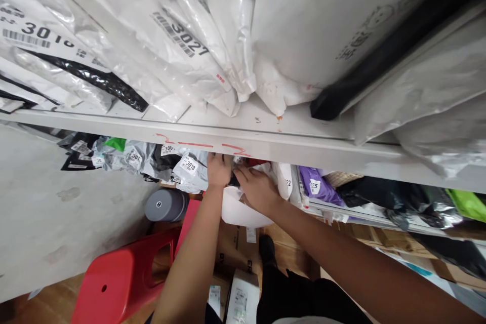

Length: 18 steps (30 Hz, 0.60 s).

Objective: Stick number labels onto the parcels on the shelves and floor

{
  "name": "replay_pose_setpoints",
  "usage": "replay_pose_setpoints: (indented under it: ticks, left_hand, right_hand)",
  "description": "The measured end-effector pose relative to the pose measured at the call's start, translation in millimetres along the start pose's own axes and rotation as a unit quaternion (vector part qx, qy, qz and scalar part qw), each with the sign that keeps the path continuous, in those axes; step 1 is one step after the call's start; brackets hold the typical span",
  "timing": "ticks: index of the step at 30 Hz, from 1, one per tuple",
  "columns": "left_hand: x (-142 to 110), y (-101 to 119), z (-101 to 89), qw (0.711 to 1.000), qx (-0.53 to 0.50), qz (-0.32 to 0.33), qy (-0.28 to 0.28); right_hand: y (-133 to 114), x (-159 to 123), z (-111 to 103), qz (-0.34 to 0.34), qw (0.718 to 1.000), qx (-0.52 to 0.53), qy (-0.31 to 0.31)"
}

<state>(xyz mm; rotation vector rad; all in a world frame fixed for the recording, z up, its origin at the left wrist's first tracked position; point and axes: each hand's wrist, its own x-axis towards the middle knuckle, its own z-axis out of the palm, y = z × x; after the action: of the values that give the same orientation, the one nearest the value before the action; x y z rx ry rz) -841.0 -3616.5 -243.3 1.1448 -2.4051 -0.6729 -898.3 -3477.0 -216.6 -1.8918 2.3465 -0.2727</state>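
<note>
In the head view, both hands reach in beneath the edge of a shelf (304, 154), among bagged parcels. The left hand (219, 171) is bent over with its fingers drawn in; the fingertips are hidden, so I cannot tell what, if anything, it grips. The right hand (258, 190) lies just beside it, fingers loosely spread and pointing back toward the left hand, over a dark parcel (234, 179) in the narrow gap between the two. Whether the right fingers close on that parcel or only rest there, I cannot tell.

A white packet (243, 211) lies on the body side of the right hand, partly under it, its long axis running sideways from beside the left wrist. The right hand is the nearer one, overlapping its upper edge.

Just left of the left hand is a grey bag (185, 172) labelled 3010. Right of the right hand stands a white bag (283, 178), then a purple bag (322, 193).
</note>
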Motion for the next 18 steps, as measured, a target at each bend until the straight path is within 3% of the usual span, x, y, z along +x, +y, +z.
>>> replay_pose_setpoints:
  ticks: [6, 11, 14, 18]
  left_hand:
    - [-5.6, -11.5, -9.9, 0.999, 0.022, -0.035, 0.024]
    - [-17.4, -5.9, -16.4, 0.994, 0.107, -0.025, -0.029]
    - [-17.8, 3.0, -13.0, 0.991, 0.125, -0.048, -0.024]
    - [-17.1, 9.7, -5.1, 0.989, 0.139, -0.048, -0.022]
  right_hand:
    - [-3.5, 8.2, -8.6, -0.038, 0.999, -0.011, -0.03]
    - [-12.1, 17.9, -11.9, 0.046, 0.997, -0.018, -0.057]
    - [-16.5, 20.5, -8.3, 0.085, 0.995, -0.027, -0.05]
    - [-20.5, 25.2, -2.4, 0.083, 0.996, -0.038, -0.025]
